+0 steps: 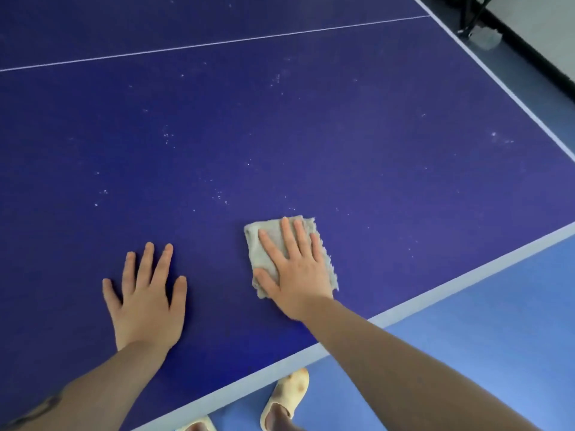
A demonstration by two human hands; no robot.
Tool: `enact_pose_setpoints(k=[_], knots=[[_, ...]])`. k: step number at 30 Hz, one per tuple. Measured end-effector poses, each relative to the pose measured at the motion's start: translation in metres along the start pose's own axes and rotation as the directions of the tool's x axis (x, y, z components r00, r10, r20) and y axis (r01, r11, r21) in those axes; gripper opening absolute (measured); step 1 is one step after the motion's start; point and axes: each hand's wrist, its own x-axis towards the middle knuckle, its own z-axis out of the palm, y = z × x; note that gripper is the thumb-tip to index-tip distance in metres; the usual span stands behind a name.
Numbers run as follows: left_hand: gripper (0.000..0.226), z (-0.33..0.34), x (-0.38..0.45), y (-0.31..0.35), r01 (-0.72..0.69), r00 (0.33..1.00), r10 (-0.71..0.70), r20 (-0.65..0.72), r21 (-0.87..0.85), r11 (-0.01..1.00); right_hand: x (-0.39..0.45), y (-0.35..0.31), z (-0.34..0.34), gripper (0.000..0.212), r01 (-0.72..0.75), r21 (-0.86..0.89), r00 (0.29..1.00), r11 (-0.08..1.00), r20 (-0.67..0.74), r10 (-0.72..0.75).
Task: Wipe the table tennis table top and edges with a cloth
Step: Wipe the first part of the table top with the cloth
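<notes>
The dark blue table tennis table top [311,135] fills most of the view, speckled with small white dust spots. A folded grey-green cloth [264,247] lies flat on it near the front edge. My right hand [295,269] presses flat on the cloth, fingers spread, covering its right half. My left hand [147,293] rests palm down on the bare table to the left of the cloth, fingers apart, holding nothing. The white front edge line [435,290] runs diagonally just behind my right wrist.
A thin white centre line [217,43] crosses the far part of the table. The right side edge [513,94] borders a blue floor [482,353]. A black stand base [476,23] sits at the top right by a wall. My feet in pale slippers [289,396] show below the edge.
</notes>
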Motion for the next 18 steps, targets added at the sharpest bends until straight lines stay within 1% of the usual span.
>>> enact_pose_setpoints(k=[1,2,3,4,5,6,7,8,9,11,12,13,14,15,16,17,18], knots=[[0.059,0.0,0.0,0.0,0.0,1.0,0.0,-0.005,-0.001,1.0,0.016,0.019,-0.005,0.069,-0.069,-0.022,0.997,0.997,0.033,0.069],[0.059,0.0,-0.001,0.0,0.002,1.0,-0.002,-0.009,-0.002,1.0,0.023,0.042,-0.01,0.068,-0.181,-0.03,0.982,0.983,0.043,0.182],[0.059,0.001,-0.001,0.0,0.0,1.0,0.0,-0.011,-0.002,1.0,0.019,0.065,-0.012,0.067,-0.315,-0.013,0.948,0.949,0.045,0.315],[0.059,0.001,-0.001,0.0,-0.001,1.0,0.001,-0.016,-0.003,1.0,0.008,0.085,-0.009,0.066,-0.44,0.015,0.897,0.898,0.039,0.439],[0.058,0.001,-0.001,0.0,-0.002,1.0,0.002,-0.019,-0.003,1.0,-0.012,0.1,-0.004,0.067,-0.538,0.045,0.843,0.842,0.003,0.538],[0.058,0.002,-0.001,0.0,-0.004,1.0,0.004,-0.023,-0.001,1.0,-0.034,0.105,0.002,0.068,-0.601,0.069,0.794,0.796,-0.054,0.605],[0.056,0.003,0.0,0.0,-0.007,1.0,0.007,-0.029,0.002,1.0,-0.054,0.099,0.009,0.069,-0.623,0.086,0.77,0.778,-0.109,0.629],[0.054,0.003,0.0,0.0,-0.012,0.999,0.012,-0.037,0.001,1.0,-0.071,0.084,0.016,0.069,-0.595,0.097,0.785,0.798,-0.142,0.602],[0.054,0.003,0.0,0.0,-0.018,0.999,0.018,-0.042,0.0,1.0,-0.08,0.062,0.021,0.067,-0.523,0.094,0.833,0.847,-0.155,0.531],[0.054,0.003,0.0,0.001,-0.015,0.999,0.015,-0.034,-0.011,1.0,-0.077,0.011,0.026,0.066,-0.291,0.075,0.945,0.954,-0.132,0.299],[0.056,0.002,0.0,0.002,-0.008,1.0,0.008,-0.028,-0.014,1.0,-0.066,-0.012,0.024,0.065,-0.156,0.064,0.978,0.986,-0.128,0.164],[0.057,0.002,0.0,0.004,-0.002,1.0,0.002,-0.023,-0.011,1.0,-0.05,-0.03,0.021,0.064,-0.021,0.056,0.993,0.998,-0.117,0.027],[0.058,0.002,0.0,0.005,0.001,1.0,-0.001,-0.021,-0.005,1.0,-0.031,-0.041,0.016,0.063,0.098,0.052,0.992,0.994,-0.085,-0.094],[0.059,0.002,-0.001,0.005,0.001,1.0,-0.001,-0.022,0.002,1.0,-0.013,-0.043,0.009,0.063,0.181,0.034,0.983,0.983,-0.026,-0.181],[0.059,0.003,0.0,0.004,0.0,1.0,0.001,-0.025,0.007,1.0,0.004,-0.039,0.004,0.063,0.231,-0.002,0.972,0.973,0.036,-0.231],[0.059,0.003,0.0,0.004,-0.001,1.0,0.002,-0.025,0.009,1.0,0.017,-0.028,0.001,0.064,0.233,-0.025,0.97,0.972,0.077,-0.231],[0.059,0.003,0.0,0.002,-0.002,1.0,0.002,-0.02,0.006,1.0,0.024,-0.012,-0.001,0.066,0.173,-0.041,0.982,0.984,0.081,-0.17]])
